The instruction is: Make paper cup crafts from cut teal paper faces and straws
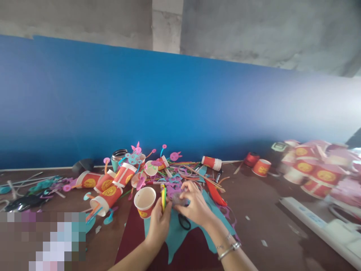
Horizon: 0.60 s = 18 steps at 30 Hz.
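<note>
My left hand pinches a small bundle of yellow and green strips, held upright. Just to its right, my right hand has its fingers curled around a translucent greyish roll that looks like clear tape. The two hands nearly meet at this roll. An open paper cup with a red and yellow print stands beside my left hand. Beneath my hands lies a cut sheet of blue paper, and a black scissor handle shows on it.
Printed paper cups with paper limbs lie to the left. Pink and purple paper scraps and thin strips pile up behind my hands. At right are a white power strip, a single red cup and blurred stacked cups. A blue partition stands behind.
</note>
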Tool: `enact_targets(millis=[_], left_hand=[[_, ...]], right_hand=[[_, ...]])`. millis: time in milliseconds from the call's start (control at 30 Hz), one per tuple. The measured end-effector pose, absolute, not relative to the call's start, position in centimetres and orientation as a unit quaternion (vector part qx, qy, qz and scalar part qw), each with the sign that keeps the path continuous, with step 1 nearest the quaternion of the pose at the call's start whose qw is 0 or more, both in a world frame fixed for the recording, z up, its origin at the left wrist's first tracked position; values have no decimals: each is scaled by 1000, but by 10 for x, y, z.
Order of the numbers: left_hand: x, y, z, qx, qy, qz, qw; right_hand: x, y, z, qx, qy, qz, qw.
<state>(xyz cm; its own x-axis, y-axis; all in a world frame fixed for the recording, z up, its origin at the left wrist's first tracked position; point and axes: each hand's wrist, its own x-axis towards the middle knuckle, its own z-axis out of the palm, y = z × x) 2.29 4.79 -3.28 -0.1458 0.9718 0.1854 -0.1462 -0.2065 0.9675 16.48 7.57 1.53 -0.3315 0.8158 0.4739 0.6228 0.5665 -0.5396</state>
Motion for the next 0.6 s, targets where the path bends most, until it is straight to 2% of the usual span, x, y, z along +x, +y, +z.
enact_targets(millis=[133, 433, 600], left_hand=[[22, 49, -32, 458, 432, 605, 487], [24, 51, -40, 447, 420, 613, 498], [23, 51, -37, 451, 426, 606, 498]], right_hand=[[160, 73, 16, -424, -814, 126, 377], [161, 71, 17, -445, -814, 231, 294], [162, 72, 20, -487, -809, 170, 282]])
